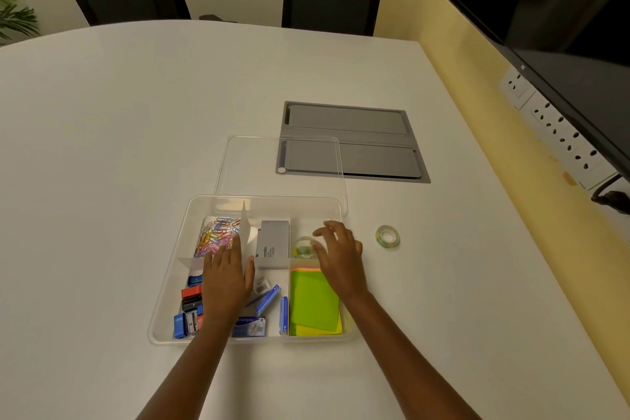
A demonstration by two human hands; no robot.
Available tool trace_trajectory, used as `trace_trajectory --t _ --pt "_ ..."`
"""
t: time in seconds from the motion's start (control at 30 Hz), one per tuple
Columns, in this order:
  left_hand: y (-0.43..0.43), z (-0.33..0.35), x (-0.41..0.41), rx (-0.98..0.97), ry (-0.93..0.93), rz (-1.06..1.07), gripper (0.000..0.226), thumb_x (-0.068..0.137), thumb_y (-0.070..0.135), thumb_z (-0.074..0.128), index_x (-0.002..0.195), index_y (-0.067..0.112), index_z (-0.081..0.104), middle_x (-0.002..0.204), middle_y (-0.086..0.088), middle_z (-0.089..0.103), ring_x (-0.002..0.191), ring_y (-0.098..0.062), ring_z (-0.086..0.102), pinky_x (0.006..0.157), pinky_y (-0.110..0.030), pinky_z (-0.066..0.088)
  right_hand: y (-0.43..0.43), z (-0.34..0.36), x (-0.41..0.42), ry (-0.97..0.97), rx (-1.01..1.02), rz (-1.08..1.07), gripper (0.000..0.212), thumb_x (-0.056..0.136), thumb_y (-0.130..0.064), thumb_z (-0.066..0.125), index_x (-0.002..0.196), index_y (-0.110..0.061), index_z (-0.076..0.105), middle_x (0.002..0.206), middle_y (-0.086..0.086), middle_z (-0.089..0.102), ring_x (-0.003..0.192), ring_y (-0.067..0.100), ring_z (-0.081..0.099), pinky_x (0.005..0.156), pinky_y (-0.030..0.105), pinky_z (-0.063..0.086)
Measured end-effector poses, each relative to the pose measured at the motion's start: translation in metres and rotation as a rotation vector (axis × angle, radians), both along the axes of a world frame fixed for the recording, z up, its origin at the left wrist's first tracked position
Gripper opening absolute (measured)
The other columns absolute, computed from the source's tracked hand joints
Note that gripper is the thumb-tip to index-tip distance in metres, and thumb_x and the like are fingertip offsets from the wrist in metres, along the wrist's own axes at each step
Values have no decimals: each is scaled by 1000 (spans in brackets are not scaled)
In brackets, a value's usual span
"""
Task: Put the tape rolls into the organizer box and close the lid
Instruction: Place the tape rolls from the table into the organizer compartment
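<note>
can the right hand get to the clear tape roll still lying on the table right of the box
Probably yes. The right hand hovers open over the clear plastic organizer box, and only bare white table lies between it and the clear tape roll.

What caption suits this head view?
Right hand over a tape roll in the organizer box; another roll waits outside.

two tape rolls (304, 246) (387, 236), one organizer box (163, 300), one lid (252, 164), two hands (225, 278) (339, 257)

table (136, 147) bare around tape roll (387, 236) | lid (283, 167) behind box (170, 283)
</note>
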State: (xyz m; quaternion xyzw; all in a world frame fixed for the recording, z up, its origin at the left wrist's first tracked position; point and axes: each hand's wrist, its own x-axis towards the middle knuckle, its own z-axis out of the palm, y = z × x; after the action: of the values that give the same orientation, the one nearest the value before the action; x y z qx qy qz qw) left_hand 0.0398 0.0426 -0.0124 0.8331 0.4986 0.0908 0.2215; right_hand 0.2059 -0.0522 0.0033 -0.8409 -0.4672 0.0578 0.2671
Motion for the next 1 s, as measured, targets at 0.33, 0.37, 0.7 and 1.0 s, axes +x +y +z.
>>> trace_trajectory --t 0.33,0.37,0.7,1.0 --pt "-1 1 0 2 12 -5 62 88 37 26 138 1 29 139 -23 47 132 -37 40 117 -48 18 -44 -28 83 -49 -353 -374 40 91 -15 52 130 -8 43 141 8 44 130 26 38 98 44 42" --pt "-1 1 0 0 11 -3 64 85 38 24 138 1 29 139 -23 47 132 -37 40 117 -48 18 -48 -31 86 -55 -396 -393 43 92 -18 53 132 -7 41 142 8 42 131 26 37 98 44 43" --pt "0 0 -1 0 32 -10 68 83 39 20 139 2 28 139 -21 46 132 -35 40 117 -46 17 -53 -30 81 -53 -380 -365 21 93 -9 49 112 -6 55 120 16 50 104 31 54 78 37 53" --pt "1 -2 -1 11 47 -19 68 83 39 17 140 3 26 139 -20 47 131 -34 41 117 -45 17 -28 0 58 249 -103 -339 18 94 -3 49 108 8 51 126 23 44 103 42 58 85 43 49"
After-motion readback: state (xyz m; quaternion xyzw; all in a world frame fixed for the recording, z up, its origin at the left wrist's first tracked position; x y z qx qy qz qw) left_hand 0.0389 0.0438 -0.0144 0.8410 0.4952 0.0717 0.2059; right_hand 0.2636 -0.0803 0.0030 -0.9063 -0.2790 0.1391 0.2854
